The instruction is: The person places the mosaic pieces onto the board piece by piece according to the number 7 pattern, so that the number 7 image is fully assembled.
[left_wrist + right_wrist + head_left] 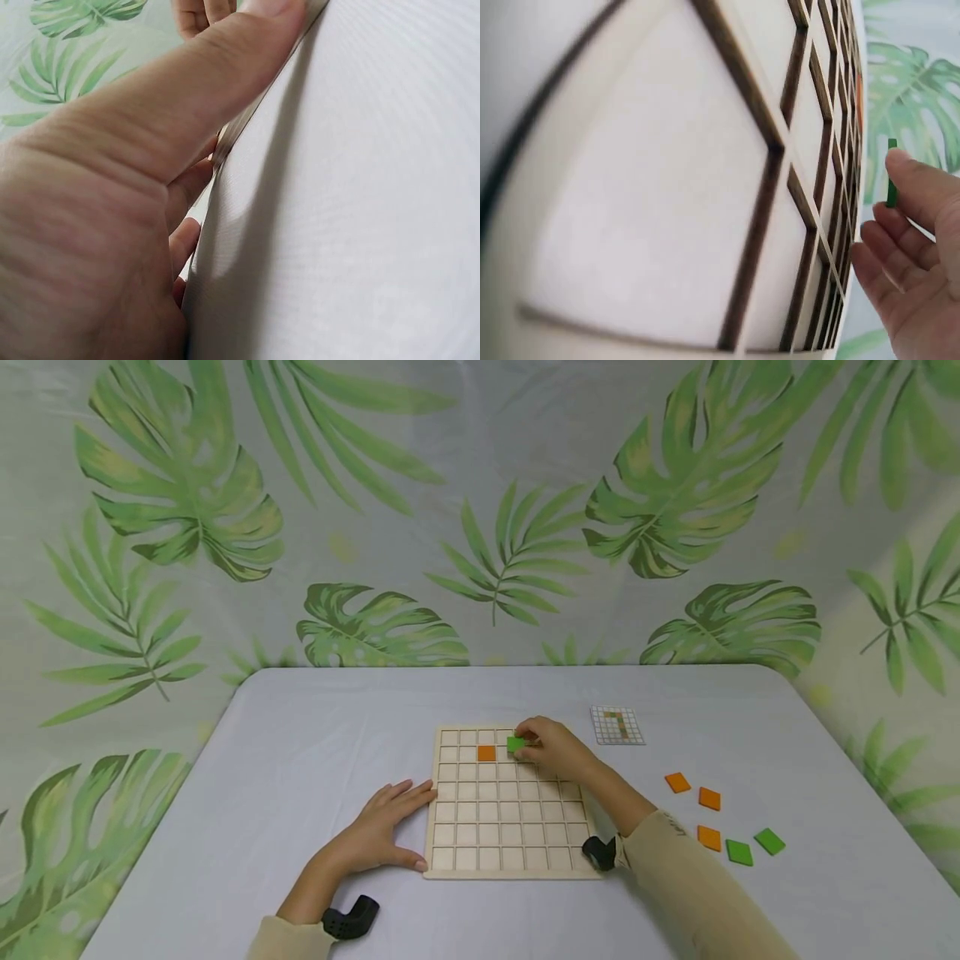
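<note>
A wooden grid board (pixel 477 812) lies on the white table, with one orange square tile (pixel 487 753) in a cell near its far side. My right hand (pixel 553 749) pinches a green square tile (pixel 515 744) between thumb and finger over the far part of the board. In the right wrist view that green tile (pixel 892 174) shows edge-on, apart from the grid surface. My left hand (pixel 382 828) rests along the board's left edge, fingers extended and thumb near the front corner. The left wrist view shows its thumb (pixel 202 82) against the board's side.
Right of the board lie three orange tiles (pixel 709 798) and two green tiles (pixel 739 852), spread loosely. A small printed pattern card (pixel 617 725) lies beyond the board's far right corner. Behind the table (pixel 337 718) hangs a leaf-patterned cloth (pixel 517 443).
</note>
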A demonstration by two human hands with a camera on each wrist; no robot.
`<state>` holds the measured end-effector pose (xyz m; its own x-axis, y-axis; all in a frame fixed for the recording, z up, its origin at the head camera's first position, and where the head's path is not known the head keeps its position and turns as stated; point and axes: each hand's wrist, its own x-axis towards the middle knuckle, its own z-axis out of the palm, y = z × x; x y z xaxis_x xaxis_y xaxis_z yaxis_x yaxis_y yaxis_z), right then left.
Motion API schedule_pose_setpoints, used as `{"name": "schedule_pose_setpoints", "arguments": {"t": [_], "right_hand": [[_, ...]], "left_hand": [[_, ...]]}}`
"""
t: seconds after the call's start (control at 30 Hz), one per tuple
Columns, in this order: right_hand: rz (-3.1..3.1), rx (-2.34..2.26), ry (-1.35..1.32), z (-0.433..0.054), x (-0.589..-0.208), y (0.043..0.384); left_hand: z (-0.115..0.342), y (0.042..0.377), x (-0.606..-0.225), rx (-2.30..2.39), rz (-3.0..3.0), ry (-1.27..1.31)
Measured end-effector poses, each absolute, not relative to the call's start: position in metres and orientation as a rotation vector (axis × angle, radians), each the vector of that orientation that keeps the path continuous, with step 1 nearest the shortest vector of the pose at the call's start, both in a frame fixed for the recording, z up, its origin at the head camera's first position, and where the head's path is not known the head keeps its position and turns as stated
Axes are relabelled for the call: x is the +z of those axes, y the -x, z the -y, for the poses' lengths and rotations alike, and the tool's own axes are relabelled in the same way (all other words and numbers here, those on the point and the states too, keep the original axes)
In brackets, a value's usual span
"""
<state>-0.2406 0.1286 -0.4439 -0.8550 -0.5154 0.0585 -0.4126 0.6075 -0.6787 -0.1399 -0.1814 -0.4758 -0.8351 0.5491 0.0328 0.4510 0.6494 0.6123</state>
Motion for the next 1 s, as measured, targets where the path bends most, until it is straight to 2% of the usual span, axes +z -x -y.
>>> {"name": "schedule_pose_setpoints", "arguments": {"t": [0.7,1.0], "right_hand": [[-2.686,-0.996,0.779,-0.120,-0.455,0.241],[-2.636,-1.106,0.726,-0.132,-0.440,0.236]], "left_hand": [[0.181,0.139,-0.475,0.955,-2.712,-0.836],[0.182,0.139,-0.474,0.955,-2.700,-0.828]]}}
